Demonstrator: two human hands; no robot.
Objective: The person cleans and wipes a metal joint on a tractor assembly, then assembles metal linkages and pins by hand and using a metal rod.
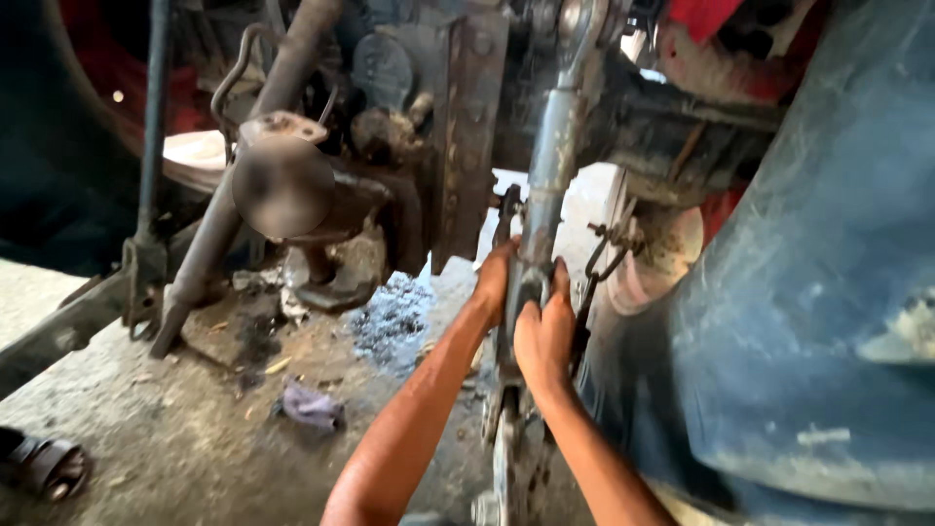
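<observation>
Looking down from your head, you have both hands around the long grey metal rod [545, 166] that hangs from the underside of the big machine. Your left hand [492, 282] curls its fingers round the far side of the rod's lower end. Your right hand [545, 331] grips the near side just beside it, fingers wrapped tight. Two hands likely keep the heavy rod steady. A thin dark metal hook [606, 255] dangles right next to it. A big blue tyre [818, 321] stands close on the right. A crumpled purple rag [312, 405] lies well apart on the dusty concrete floor [175, 429].
</observation>
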